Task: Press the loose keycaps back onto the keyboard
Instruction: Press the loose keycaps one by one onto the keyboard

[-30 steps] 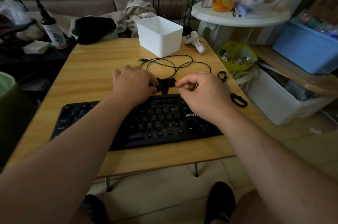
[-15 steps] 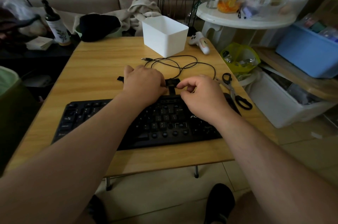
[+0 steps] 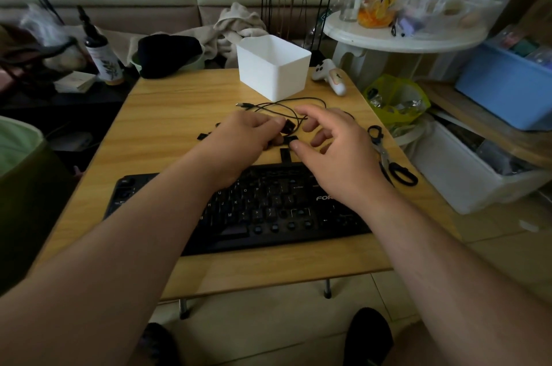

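Looking down from my head camera, I see both hands working just behind a black keyboard (image 3: pixel 268 210) on a wooden table (image 3: pixel 167 115). My left hand (image 3: pixel 242 135) pinches a small black keycap (image 3: pixel 289 126) at its fingertips. My right hand (image 3: pixel 334 153) is spread, fingers loose; its thumb (image 3: pixel 298 147) touches a second cap (image 3: pixel 292 138), and I cannot tell whether it truly grips it. More loose caps lie on the table: one (image 3: pixel 202 136) left of my left hand, one (image 3: pixel 285 154) just behind the keyboard's far edge.

I judge these caps light, hard and slick, easy to fumble. Pinching the side walls, top up, looks safest, then pressing straight down onto the stem.

My forearms hide much of the keyboard, so I cannot count its empty sockets. Cap legends are too dark to read. Other caps may sit under my left palm. A thin cable (image 3: pixel 286 104) loops beyond my fingers.
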Motion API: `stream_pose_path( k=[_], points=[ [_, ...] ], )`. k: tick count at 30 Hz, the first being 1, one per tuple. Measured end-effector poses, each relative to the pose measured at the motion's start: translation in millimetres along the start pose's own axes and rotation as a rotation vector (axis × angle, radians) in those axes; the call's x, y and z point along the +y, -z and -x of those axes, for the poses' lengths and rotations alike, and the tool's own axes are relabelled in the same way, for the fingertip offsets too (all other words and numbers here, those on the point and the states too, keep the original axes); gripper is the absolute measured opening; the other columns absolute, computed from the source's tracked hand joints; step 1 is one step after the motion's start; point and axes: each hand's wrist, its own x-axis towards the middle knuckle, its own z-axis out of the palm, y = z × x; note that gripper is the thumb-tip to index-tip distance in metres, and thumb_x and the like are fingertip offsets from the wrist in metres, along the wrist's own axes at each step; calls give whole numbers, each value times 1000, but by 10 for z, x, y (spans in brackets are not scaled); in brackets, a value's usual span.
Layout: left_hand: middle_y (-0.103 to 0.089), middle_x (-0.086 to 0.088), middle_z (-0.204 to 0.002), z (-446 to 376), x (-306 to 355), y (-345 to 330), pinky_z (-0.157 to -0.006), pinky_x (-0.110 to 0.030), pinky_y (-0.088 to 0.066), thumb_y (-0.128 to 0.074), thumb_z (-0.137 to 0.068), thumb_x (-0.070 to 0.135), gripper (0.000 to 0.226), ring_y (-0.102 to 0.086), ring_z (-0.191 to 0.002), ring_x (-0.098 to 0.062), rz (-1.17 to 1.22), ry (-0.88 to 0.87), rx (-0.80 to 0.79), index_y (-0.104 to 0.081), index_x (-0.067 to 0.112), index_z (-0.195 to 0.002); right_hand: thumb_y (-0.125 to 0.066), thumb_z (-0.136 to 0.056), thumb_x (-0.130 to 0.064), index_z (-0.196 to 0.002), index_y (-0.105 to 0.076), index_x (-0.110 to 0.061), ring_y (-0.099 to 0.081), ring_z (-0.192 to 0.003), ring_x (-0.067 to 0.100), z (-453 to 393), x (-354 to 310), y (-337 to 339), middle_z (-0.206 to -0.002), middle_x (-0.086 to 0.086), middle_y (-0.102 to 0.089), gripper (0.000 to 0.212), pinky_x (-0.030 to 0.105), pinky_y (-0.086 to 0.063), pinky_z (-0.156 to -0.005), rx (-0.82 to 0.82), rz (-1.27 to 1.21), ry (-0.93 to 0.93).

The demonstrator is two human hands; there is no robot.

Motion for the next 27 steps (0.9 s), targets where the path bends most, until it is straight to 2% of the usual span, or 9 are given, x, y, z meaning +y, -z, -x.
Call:
stream_pose_path(
  k=[3,7,10,14,19,22,24,27],
  points=[
    [-63,4,-72,68,24,-66,-64,-26,-36,-54,-108,31,30,-47,-68,-9,214,53,-94,-73,13,-93,-82,-85,-18,-124,-72,-32,-61,-84,12,-11,-38,5,-99,-16,-60,42,24,-55,-71,67,-39,44],
    [-60,2,-73,128,12,-88,-65,-27,-36,-51,-109,30,33,-46,-67,-10,286,47,-135,-71,15,-87,-83,-84,-15,-108,-77,-31,-62,-82,8,31,-106,39,-100,-17,-64,29,14,-50,-68,91,-50,121],
    [-60,2,-72,168,-13,-71,-64,-27,-36,-51,-109,31,39,-46,-66,-9,298,53,-161,-72,19,-78,-84,-83,-18,-105,-78,-30,-62,-82,7,67,-128,60,-101,-15,-66,26,11,-48,-67,83,-16,148],
    [-58,3,-72,251,0,-64,-67,-28,-37,-47,-111,34,37,-46,-67,-9,207,21,-173,-67,13,-87,-87,-80,-20,-106,-78,-28,-60,-79,2,96,-164,88,-99,-15,-65,28,7,-45,-67,81,16,170],
    [-60,5,-71,378,14,-67,-66,-27,-39,-48,-110,33,38,-47,-65,-8,142,-51,-137,-69,17,-83,-89,-79,-21,-102,-78,-25,-63,-80,5,117,-156,111,-98,-13,-67,25,11,-48,-67,67,13,165],
    [-61,9,-72,433,41,47,-59,-27,-39,-57,-105,40,29,-46,-64,-14,-49,-119,-114,-76,29,-85,-87,-80,-23,-101,-78,-24,-63,-80,9,113,-199,105,-97,-12,-68,23,13,-50,-66,44,16,160],
    [-60,14,-67,456,80,154,-52,-22,-37,-60,-103,41,27,-44,-57,-7,-168,-154,-60,-76,34,-83,-85,-83,-21,-99,-80,-24,-64,-80,5,88,-257,101,-92,-13,-69,18,10,-48,-66,31,26,179],
    [-55,18,-55,491,130,263,-43,-12,-31,-59,-104,35,27,-38,-43,0,-203,-180,-5,-75,25,-85,-84,-83,-21,-98,-82,-25,-64,-76,2,16,-347,85,-87,-13,-70,15,13,-50,-66,-11,80,223]
  ],
)
